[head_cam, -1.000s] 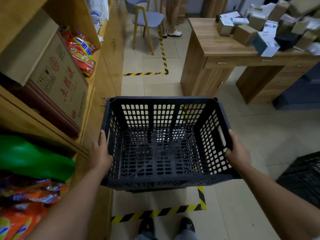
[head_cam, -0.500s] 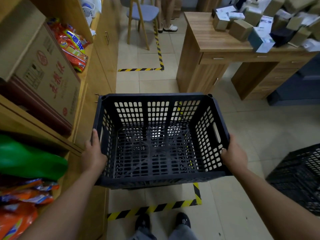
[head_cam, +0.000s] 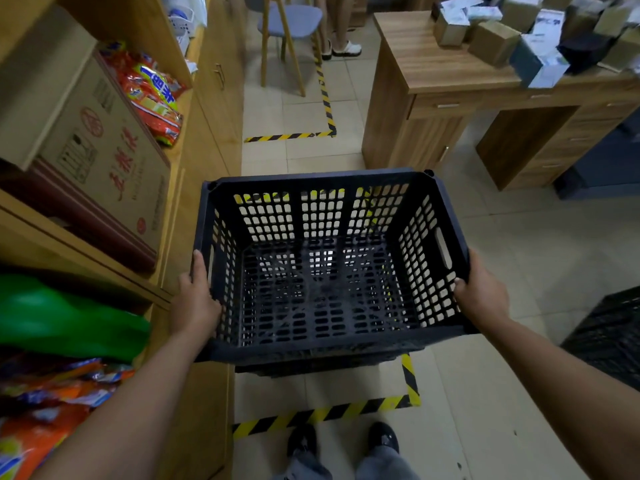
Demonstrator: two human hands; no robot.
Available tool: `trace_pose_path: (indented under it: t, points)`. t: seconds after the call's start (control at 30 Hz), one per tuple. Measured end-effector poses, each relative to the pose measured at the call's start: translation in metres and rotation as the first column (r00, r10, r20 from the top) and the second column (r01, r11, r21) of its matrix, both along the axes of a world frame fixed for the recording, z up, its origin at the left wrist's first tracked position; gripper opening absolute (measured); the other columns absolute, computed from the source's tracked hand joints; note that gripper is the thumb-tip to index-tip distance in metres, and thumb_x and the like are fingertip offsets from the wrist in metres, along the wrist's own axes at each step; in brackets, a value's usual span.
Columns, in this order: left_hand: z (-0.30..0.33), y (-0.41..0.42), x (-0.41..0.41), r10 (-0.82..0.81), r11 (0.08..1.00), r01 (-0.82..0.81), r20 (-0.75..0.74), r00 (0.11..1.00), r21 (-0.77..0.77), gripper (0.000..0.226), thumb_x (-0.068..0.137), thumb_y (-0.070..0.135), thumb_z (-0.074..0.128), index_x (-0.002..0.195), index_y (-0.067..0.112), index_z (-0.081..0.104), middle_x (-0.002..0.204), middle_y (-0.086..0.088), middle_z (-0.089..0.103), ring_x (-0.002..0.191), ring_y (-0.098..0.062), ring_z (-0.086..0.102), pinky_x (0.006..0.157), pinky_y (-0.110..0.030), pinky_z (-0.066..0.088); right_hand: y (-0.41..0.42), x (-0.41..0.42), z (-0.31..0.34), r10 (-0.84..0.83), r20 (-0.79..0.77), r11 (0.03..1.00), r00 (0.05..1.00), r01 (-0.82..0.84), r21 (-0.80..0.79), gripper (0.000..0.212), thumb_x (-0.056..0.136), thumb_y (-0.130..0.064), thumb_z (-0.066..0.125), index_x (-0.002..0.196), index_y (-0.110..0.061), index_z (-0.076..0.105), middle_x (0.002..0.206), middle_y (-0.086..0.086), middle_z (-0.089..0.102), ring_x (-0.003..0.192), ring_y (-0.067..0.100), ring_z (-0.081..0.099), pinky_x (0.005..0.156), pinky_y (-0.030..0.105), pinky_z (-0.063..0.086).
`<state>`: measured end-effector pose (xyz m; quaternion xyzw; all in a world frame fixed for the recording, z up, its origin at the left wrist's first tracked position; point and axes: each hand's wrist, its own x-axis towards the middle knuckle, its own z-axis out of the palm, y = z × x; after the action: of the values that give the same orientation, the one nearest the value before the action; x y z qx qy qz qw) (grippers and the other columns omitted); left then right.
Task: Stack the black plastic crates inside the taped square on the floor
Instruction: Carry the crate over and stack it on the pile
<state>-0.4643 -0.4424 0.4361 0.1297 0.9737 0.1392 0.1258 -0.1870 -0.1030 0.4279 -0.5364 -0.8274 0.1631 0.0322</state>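
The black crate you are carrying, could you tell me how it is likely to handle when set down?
The black crate probably stays stiff: its walls look unbowed with the left hand and right hand gripping opposite sides. It is empty and perforated, so likely light. Its broad flat base should resist tipping.

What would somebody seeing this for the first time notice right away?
First, the black crate in the middle of the view, empty, held by its short sides between the left hand and the right hand. Below it on the floor, yellow-and-black tape marks a square's corner just ahead of the person's shoes. At the left, bright snack bags lie on wooden shelving.
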Motion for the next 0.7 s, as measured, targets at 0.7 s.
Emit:
trace_pose_path:
  t: [0.7]
  points:
    - [-0.007, -0.008, 0.021, 0.036, 0.993, -0.043, -0.061, 0.997, -0.108, 0.087, 0.091, 0.009, 0.059, 0.155, 0.027, 0.003, 0.14, -0.019, 0.038, 0.092, -0.038, 0.059, 0.064, -0.041, 0.041, -0.006, 0.006, -0.001, -0.046, -0.009, 0.993, 0.999, 0.045, -0.107, 0.047, 0.085, -0.011, 0.044, 0.132, -0.017, 0.037, 0.107, 0.021, 0.065, 0.092, 0.042, 0.06, 0.078, 0.045, 0.05]
